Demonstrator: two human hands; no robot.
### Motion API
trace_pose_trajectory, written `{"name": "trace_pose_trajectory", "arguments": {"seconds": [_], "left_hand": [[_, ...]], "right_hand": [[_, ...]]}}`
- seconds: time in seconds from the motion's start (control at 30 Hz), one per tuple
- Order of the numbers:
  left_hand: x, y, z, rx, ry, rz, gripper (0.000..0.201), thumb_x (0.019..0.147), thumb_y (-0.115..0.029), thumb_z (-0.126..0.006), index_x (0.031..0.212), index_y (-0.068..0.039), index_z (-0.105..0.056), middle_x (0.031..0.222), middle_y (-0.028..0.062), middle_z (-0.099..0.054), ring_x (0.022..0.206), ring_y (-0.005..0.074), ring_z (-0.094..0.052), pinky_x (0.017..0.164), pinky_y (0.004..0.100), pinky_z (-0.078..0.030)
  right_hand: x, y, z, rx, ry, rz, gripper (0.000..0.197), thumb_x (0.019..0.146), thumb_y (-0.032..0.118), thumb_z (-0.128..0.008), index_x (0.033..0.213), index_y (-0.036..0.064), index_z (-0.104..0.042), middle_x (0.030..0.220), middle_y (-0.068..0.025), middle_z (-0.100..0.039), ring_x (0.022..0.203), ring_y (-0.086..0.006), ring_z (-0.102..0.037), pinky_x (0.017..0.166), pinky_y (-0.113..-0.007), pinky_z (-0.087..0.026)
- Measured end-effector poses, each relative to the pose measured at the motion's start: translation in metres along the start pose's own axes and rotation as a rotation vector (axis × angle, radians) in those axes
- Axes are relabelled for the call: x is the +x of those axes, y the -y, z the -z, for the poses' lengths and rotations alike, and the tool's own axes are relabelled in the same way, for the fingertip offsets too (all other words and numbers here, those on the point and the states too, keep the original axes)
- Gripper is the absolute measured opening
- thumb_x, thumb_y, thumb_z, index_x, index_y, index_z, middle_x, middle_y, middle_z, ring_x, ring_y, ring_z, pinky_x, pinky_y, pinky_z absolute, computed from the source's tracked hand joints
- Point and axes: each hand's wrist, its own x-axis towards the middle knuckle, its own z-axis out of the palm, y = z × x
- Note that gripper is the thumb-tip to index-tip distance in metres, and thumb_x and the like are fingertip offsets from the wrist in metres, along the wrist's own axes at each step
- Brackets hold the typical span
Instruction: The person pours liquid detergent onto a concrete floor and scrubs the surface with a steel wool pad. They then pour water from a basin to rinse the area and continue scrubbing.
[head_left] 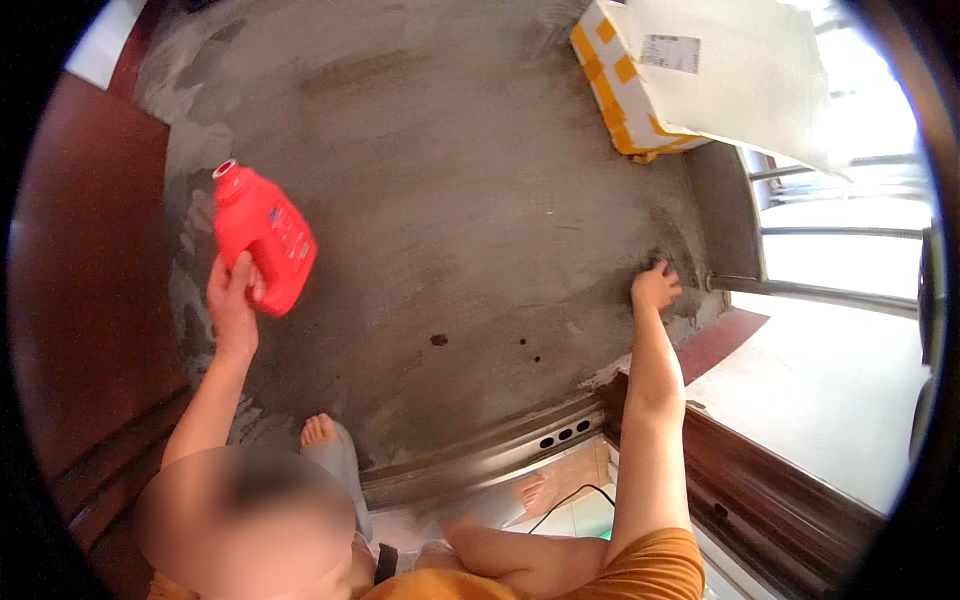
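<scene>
My left hand (234, 285) is wrapped round the handle of a red plastic jug (287, 250), held over the floor on the left. The jug is tilted a little, its bare, uncapped mouth pointing up and to the left. On the right, my arm stretches out to the corner of the grey floor (450, 230). There my right hand (656, 287) reaches down with its fingers apart. A small dark spot or thing (663, 265) shows at the fingertips; what it is, I cannot make out.
A white foam box (620, 80) with yellow tape and a raised lid (750, 80) stands at the far right, beside a window with bars (840, 232). Dark red wood panels (95, 260) line the left. A metal sill (480, 435) crosses near my bare foot (320, 430).
</scene>
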Motion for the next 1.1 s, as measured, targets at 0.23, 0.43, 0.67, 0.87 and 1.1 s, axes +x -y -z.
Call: {"name": "trace_pose_trajectory", "arguments": {"seconds": [0.23,0.43,0.67,0.87,1.1], "left_hand": [[0.007,-0.015,0.024,-0.05,0.041,-0.029,0.015,0.093,-0.021,-0.055,0.09,-0.007,-0.051,0.067,-0.0039,-0.043,0.057,0.0063,-0.04,0.054,0.0226,-0.032],[-0.008,-0.02,0.035,-0.081,0.001,-0.09,0.017,0.093,-0.023,-0.056,0.088,-0.008,-0.05,0.067,-0.0042,-0.043,0.057,0.0061,-0.04,0.055,0.0222,-0.033],[-0.016,-0.024,0.055,-0.128,0.023,-0.104,0.018,0.093,-0.025,-0.056,0.087,-0.009,-0.05,0.067,-0.0044,-0.044,0.057,0.0053,-0.039,0.055,0.0218,-0.032],[-0.023,-0.011,0.088,0.006,-0.068,-0.12,0.019,0.093,-0.027,-0.057,0.09,-0.008,-0.052,0.067,-0.0044,-0.044,0.058,0.0049,-0.039,0.055,0.0219,-0.032],[-0.039,-0.014,0.049,-0.039,-0.084,-0.073,0.019,0.094,-0.026,-0.056,0.088,-0.009,-0.051,0.066,-0.0047,-0.042,0.058,0.0051,-0.039,0.057,0.0219,-0.032]], "right_hand": [[-0.16,0.099,0.046,0.338,-0.26,0.604,0.048,0.078,0.003,-0.051,0.125,0.0136,-0.051,0.131,-0.0128,-0.045,0.11,-0.0364,-0.043,0.089,-0.045,-0.041],[-0.35,0.202,0.095,0.282,-0.066,1.321,0.047,0.082,0.012,-0.053,0.128,0.0078,-0.047,0.138,-0.0124,-0.039,0.11,-0.029,-0.046,0.082,-0.044,-0.042],[-0.426,0.121,0.103,0.35,0.006,1.819,0.055,0.081,0.017,-0.052,0.135,0.0104,-0.044,0.147,-0.0108,-0.028,0.113,-0.0253,-0.042,0.086,-0.037,-0.04],[-0.277,-0.012,0.058,0.117,0.21,1.507,0.069,0.075,0.005,-0.053,0.141,0.0124,-0.033,0.146,-0.0103,-0.029,0.114,-0.0304,-0.042,0.096,-0.044,-0.037],[-0.151,-0.087,0.0,-0.042,0.107,0.365,0.064,0.079,0.002,-0.055,0.139,0.0135,-0.034,0.141,-0.0146,-0.033,0.114,-0.0385,-0.04,0.089,-0.044,-0.044]]}}
